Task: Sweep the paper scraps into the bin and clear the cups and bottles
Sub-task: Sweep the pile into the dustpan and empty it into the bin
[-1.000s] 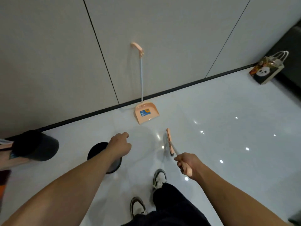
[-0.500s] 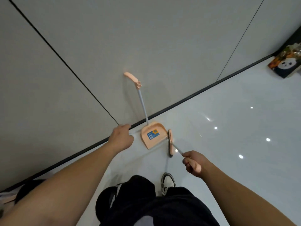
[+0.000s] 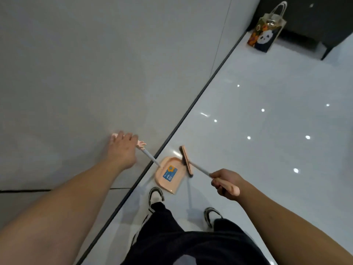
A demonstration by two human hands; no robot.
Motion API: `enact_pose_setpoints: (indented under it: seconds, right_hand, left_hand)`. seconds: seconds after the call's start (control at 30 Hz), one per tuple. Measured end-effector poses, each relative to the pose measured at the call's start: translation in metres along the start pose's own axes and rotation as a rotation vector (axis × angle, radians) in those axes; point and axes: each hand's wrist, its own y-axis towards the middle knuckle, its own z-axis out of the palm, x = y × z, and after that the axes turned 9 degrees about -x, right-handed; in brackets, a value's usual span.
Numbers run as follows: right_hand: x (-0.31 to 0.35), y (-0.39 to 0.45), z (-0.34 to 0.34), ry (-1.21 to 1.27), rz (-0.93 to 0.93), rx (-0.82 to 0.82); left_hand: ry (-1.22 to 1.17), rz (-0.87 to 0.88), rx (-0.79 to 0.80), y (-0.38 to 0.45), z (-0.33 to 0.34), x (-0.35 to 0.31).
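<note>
A peach dustpan (image 3: 169,175) stands on the glossy white floor against the wall, its thin pole rising to a pink grip (image 3: 141,144). My left hand (image 3: 122,150) lies over that grip, the fingers stretched across it with both ends of the grip showing beside the hand. In my right hand (image 3: 225,185) I grip the peach handle of a small broom. The broom head (image 3: 186,161) hovers at the dustpan's right edge. No paper scraps, cups, bottles or bin are in view.
A grey panelled wall (image 3: 95,73) fills the left, with a dark baseboard (image 3: 191,106) running diagonally. A panda gift bag (image 3: 265,36) stands far right beside dark furniture (image 3: 309,22). My shoes (image 3: 155,196) are just below the dustpan.
I have stepped up to the wall. My left hand went from loosely closed in the air to lying on the dustpan's grip. The broom head came alongside the dustpan; the black bin left view.
</note>
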Motion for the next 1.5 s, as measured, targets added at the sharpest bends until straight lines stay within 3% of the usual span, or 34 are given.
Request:
enact_pose_setpoints:
  seconds: [0.1, 0.2, 0.37, 0.5, 0.8, 1.13, 1.3, 1.5]
  right_hand:
    - [-0.006, -0.003, 0.024, 0.093, 0.002, -0.025]
    - [-0.011, -0.004, 0.039, 0.218, -0.004, -0.029]
    - [-0.035, -0.014, 0.016, 0.426, -0.028, -0.063]
    - [-0.070, -0.021, -0.039, 0.660, -0.052, -0.097]
    - [-0.193, -0.041, -0.190, 0.985, -0.152, -0.380]
    - [-0.324, -0.079, -0.328, 1.319, -0.053, -0.619]
    - [-0.338, -0.063, -0.379, 1.409, 0.091, -0.747]
    - [-0.305, -0.032, -0.458, 1.503, 0.227, -0.773]
  left_hand:
    - [0.082, 0.142, 0.082, 0.027, 0.005, 0.013]
    - [-0.007, 0.213, 0.158, 0.054, -0.002, 0.001]
    - [-0.081, 0.436, 0.061, 0.099, -0.044, -0.074]
    - [-0.083, 0.620, 0.007, 0.104, -0.087, -0.179]
    - [-0.037, 1.011, -0.072, 0.032, -0.152, -0.439]
    - [-0.077, 1.294, -0.109, -0.091, -0.183, -0.702]
    - [-0.087, 1.429, -0.192, -0.097, -0.191, -0.807]
    - [-0.138, 1.535, -0.145, -0.068, -0.208, -0.922]
